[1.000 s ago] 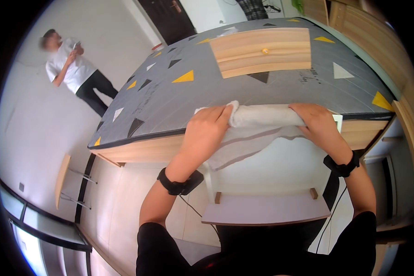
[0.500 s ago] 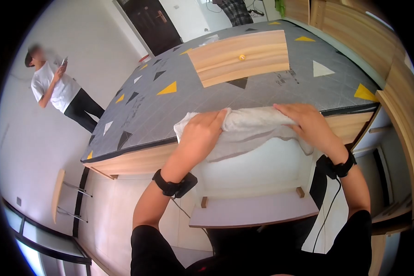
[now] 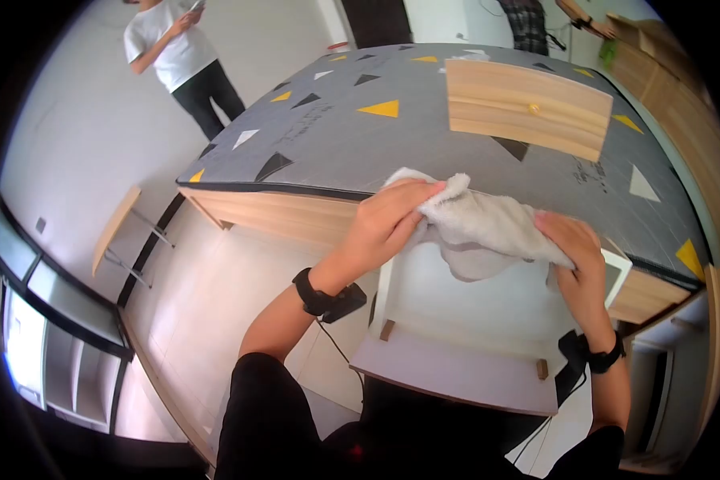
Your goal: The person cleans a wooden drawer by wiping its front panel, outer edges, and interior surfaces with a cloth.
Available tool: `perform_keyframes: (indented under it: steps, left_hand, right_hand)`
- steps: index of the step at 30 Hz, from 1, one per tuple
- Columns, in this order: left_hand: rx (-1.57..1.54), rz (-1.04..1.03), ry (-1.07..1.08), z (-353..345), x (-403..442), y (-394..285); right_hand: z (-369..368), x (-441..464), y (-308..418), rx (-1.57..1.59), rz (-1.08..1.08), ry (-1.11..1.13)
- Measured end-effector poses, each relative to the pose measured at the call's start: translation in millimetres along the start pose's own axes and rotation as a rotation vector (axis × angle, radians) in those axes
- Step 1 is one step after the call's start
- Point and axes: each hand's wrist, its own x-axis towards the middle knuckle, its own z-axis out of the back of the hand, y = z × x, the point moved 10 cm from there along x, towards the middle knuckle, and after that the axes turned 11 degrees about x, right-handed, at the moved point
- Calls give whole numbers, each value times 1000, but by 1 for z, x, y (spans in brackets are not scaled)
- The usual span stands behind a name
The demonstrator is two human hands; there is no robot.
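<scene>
A light grey cloth (image 3: 488, 224) is bunched over the far side of a white drawer box (image 3: 472, 312). My left hand (image 3: 392, 220) grips the cloth's left end, fingers closed round it. On its right end my right hand (image 3: 572, 244) is closed too, beside the drawer's far right corner. The cloth hangs down a little inside the drawer. Small brown blocks show at the drawer's near corners, next to its near panel (image 3: 456, 372). Black straps with cables are on both wrists.
Beyond the drawer lies a patterned grey mattress (image 3: 320, 152) with a wooden drawer front (image 3: 528, 104) on it. A person in a white shirt (image 3: 168, 40) stands at the left wall. Another person (image 3: 528, 28) is at the back. A folding table (image 3: 118, 228) stands left, wooden furniture right.
The view has shifted, so the scene sits differently in the frame. The cloth has bunched up more between my hands and now slants down to the right. At the back, a second person's arm has come into view.
</scene>
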Motion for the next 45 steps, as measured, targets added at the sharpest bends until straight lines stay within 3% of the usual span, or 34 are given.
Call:
perform_keyframes:
  steps: [2, 3, 4, 6, 11, 13, 19, 27, 31, 33, 38, 41, 43, 45]
  left_hand:
    - [-238, 263, -9, 6, -14, 19]
    - [-231, 261, -8, 11, -18, 17]
    - [-134, 182, 11, 15, -19, 7]
    - [-23, -57, -5, 19, -20, -15]
    - [104, -293, 57, 9, -30, -59]
    - [279, -448, 213, -10, -33, -86]
    - [405, -437, 362, -47, -37, -53]
    - [532, -573, 515, -95, -39, -20]
    - [447, -434, 568, -115, -68, -21]
    - [557, -320, 586, -112, -75, -17]
    - [572, -257, 657, -122, -90, -14]
    - [538, -279, 592, -116, -80, -18]
    - [670, -230, 436, -102, -63, -16]
    - [789, -256, 410, -96, -58, -13]
  right_hand:
    - [-8, 1, 2, 80, 3, -7]
    - [-12, 1, 13, 96, 113, -8]
    - [-15, -2, 24, 107, 223, -6]
    - [-16, -10, 30, 121, 228, -21]
    - [-12, -32, 42, 72, 213, -4]
    - [-18, -43, 37, -74, 184, 109]
    - [-22, -63, 18, -426, 360, 217]
    - [-91, -62, -33, -449, 292, 512]
    - [-96, -75, -26, -482, 265, 646]
    - [-102, -69, -22, -447, 300, 590]
    - [-109, -66, -31, -432, 334, 617]
    - [-122, -39, -30, -373, 317, 642]
    - [-134, -21, -32, -344, 291, 662]
    - [-142, -6, -41, -375, 198, 607]
